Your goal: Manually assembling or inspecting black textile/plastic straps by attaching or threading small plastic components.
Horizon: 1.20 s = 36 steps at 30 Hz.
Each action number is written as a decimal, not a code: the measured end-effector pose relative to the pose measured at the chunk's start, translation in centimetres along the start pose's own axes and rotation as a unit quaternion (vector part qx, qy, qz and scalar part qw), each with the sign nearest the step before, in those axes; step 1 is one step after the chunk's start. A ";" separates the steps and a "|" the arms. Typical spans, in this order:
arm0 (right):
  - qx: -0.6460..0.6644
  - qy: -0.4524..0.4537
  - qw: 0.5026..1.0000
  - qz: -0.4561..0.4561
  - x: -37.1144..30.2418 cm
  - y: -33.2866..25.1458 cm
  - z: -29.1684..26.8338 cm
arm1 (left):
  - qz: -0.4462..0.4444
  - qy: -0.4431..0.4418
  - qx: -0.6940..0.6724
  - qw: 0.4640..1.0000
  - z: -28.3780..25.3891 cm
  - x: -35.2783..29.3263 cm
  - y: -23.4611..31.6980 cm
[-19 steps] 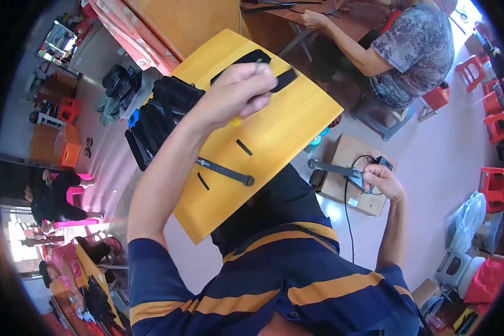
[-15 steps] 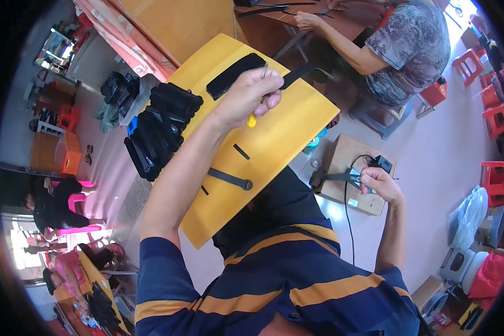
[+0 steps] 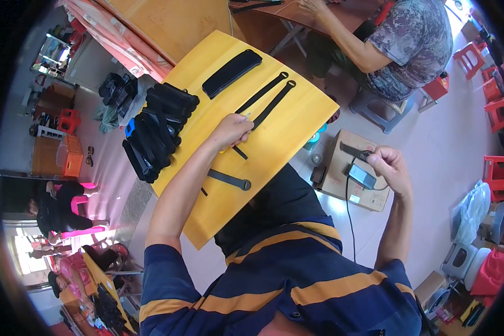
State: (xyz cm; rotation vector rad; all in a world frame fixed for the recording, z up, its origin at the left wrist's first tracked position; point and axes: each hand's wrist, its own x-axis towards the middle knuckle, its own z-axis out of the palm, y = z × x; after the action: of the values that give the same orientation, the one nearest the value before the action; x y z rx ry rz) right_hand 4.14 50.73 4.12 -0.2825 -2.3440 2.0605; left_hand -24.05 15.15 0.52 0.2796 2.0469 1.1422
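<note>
My left hand [image 3: 233, 132] is closed above the yellow table. A small tool with a yellow handle is in its grip, only a pale tip and a bit of yellow showing; its exact kind is hidden. Its fingers also meet the near end of a black strap [image 3: 275, 103] with a ring at its far end; a similar strap [image 3: 266, 91] lies alongside. Over a cardboard box at the right, my right hand [image 3: 391, 168] pinches a short dark strap [image 3: 353, 150]. Just beneath it is a small grey-blue device with a black cord [image 3: 361, 176].
Black padded pouches [image 3: 161, 131] are heaped on the table's left side, with a flat black case [image 3: 232, 73] beyond. Another ringed strap [image 3: 229, 180] and small black strips lie nearer. The cardboard box [image 3: 369, 200] stands right of the table. A co-worker [image 3: 409, 50] sits at the far right.
My left hand has come down and nearer, and the strap it held up now lies on the table beside another. My right hand has shifted slightly right, its strap now higher above the box.
</note>
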 end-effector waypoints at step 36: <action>-0.513 0.168 0.807 -0.242 16.1 3.6 18.4 | 0.065 0.266 -0.130 0.953 -2.8 -25.1 -7.3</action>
State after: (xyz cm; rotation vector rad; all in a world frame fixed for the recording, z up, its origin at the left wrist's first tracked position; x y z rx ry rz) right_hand -13.48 35.34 -3.72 -0.0118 -2.6294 0.3574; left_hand -7.60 -3.76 8.34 -0.0350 2.3179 1.6940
